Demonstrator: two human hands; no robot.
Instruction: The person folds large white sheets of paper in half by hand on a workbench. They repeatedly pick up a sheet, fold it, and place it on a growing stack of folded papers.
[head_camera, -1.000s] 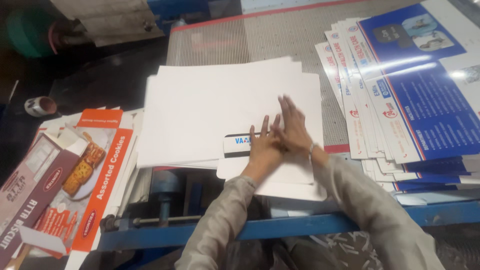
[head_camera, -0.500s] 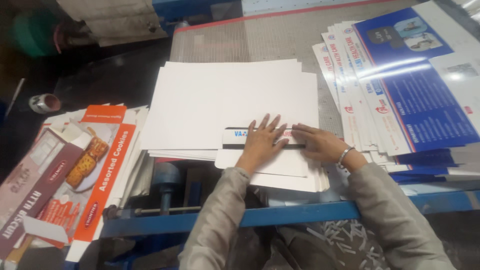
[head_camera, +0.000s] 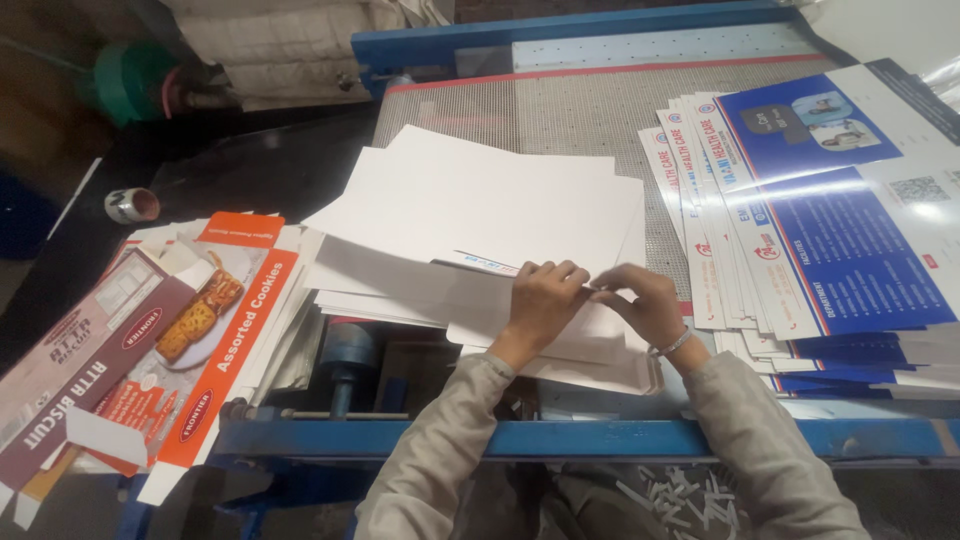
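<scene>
A stack of white card sheets (head_camera: 480, 205) lies in front of me on the blue-framed work table (head_camera: 600, 438). My left hand (head_camera: 540, 300) and my right hand (head_camera: 640, 300) meet at the near edge of the top sheet, fingers curled and pinching it. The sheet's edge is lifted, and a strip of printed blue and white card (head_camera: 490, 264) shows beneath it. Both sleeves are grey; a bangle sits on my right wrist.
Fanned blue-and-white printed sheets (head_camera: 800, 220) lie at the right. Flat orange and maroon biscuit cartons (head_camera: 150, 340) are piled at the left. A grey mesh belt (head_camera: 560, 110) runs behind the stack. A tape roll (head_camera: 132, 205) sits far left. Paper scraps litter the floor.
My hands went from pressing flat on the printed strip to pinching the sheet's near edge. The top sheets have shifted askew and now cover most of the strip.
</scene>
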